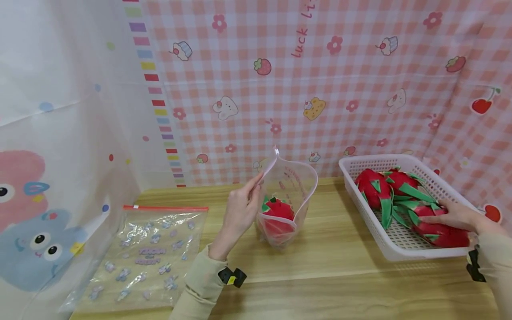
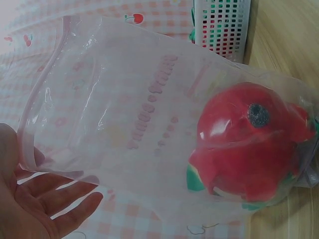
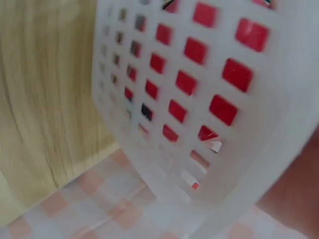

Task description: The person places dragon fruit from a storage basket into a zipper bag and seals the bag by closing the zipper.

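Observation:
My left hand (image 1: 240, 209) pinches the rim of a clear zip bag (image 1: 302, 186) between thumb and fingers. The bag stands upright on the table with its mouth spread wide, and one red toy dragon fruit (image 1: 279, 213) with green tips sits at its bottom. In the left wrist view, that dragon fruit (image 2: 244, 144) shows through the plastic. On the right, my right hand (image 1: 460, 215) grips another toy dragon fruit (image 1: 440, 233) inside a white perforated basket (image 1: 400, 254). Beside it in the basket lie two more dragon fruits (image 1: 372, 186). The basket wall hides most of the right hand in its wrist view.
A flat clear printed zip bag (image 1: 140, 262) with a red top strip lies on the left of the wooden table (image 1: 332, 284). Behind the table hangs a pink checked cloth (image 1: 256, 106), and a white printed cloth (image 1: 60, 120) hangs on the left.

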`<act>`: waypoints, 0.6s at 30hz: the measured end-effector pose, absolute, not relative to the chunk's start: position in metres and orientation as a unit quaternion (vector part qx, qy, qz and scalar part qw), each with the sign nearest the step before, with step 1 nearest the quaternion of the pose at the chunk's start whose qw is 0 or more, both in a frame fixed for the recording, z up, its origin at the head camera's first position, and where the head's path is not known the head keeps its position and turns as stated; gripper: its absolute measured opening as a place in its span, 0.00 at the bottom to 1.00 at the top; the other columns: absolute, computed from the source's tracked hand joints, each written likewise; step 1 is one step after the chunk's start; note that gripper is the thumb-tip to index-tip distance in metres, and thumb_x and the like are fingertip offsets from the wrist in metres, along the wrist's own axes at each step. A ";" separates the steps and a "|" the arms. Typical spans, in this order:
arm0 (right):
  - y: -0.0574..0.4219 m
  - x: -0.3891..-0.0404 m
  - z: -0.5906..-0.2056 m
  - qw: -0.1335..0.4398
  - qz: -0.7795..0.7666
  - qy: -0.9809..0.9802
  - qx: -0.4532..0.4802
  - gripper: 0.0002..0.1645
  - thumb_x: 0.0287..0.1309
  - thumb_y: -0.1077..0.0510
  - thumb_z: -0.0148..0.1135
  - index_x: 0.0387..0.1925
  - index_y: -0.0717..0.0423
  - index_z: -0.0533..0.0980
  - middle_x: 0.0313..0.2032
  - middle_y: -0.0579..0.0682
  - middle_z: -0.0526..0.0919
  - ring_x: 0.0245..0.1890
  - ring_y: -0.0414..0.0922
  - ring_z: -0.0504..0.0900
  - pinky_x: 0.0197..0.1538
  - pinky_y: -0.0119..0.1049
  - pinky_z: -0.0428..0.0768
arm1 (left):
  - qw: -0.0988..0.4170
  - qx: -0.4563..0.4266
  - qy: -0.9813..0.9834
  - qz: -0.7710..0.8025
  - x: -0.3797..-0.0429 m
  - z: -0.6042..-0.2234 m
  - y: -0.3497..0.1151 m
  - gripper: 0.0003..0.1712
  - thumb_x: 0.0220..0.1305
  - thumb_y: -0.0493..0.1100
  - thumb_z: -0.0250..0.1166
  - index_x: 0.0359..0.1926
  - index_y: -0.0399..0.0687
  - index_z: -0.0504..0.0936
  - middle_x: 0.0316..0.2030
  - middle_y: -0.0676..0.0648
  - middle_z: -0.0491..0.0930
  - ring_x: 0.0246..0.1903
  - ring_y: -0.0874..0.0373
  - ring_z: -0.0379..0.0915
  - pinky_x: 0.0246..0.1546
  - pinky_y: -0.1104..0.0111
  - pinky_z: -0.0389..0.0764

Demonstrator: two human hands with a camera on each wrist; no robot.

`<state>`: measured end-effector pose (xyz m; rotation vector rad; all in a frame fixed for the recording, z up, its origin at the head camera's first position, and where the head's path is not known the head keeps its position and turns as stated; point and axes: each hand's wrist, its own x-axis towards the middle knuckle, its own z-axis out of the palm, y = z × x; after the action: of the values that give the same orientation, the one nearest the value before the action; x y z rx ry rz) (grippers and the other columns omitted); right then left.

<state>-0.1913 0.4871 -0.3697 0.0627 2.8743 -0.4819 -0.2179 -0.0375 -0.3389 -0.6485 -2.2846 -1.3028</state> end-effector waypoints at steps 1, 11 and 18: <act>0.487 -0.190 -0.372 0.109 -0.171 0.979 0.019 0.56 0.56 0.37 0.59 0.59 0.83 0.52 0.51 0.83 0.63 0.48 0.71 0.67 0.50 0.65 0.70 | 0.214 -0.234 -0.824 -0.470 -0.218 -0.339 -0.037 0.20 0.69 0.35 0.52 0.60 0.40 0.75 0.14 0.47 0.67 0.08 0.69 0.49 0.09 0.79 0.53; 0.479 -0.186 -0.386 0.032 -0.130 0.991 -0.012 0.70 0.35 0.40 0.76 0.67 0.75 0.48 0.50 0.81 0.68 0.43 0.69 0.71 0.46 0.64 0.71 | 0.215 -0.236 -0.821 -0.474 -0.217 -0.338 -0.037 0.20 0.69 0.35 0.52 0.60 0.40 0.75 0.15 0.45 0.70 0.09 0.71 0.49 0.10 0.79 0.53; 0.477 -0.181 -0.374 0.023 -0.106 0.994 -0.014 0.69 0.32 0.35 0.76 0.65 0.74 0.55 0.47 0.77 0.72 0.41 0.65 0.74 0.42 0.59 0.75 | 0.213 -0.239 -0.821 -0.472 -0.218 -0.339 -0.036 0.20 0.69 0.36 0.52 0.60 0.39 0.75 0.16 0.45 0.71 0.09 0.71 0.49 0.09 0.79 0.53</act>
<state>-0.1812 0.4765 -0.3739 -0.0444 3.0778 -0.3286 -0.2178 -0.0363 -0.3386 -0.6631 -2.2790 -1.3108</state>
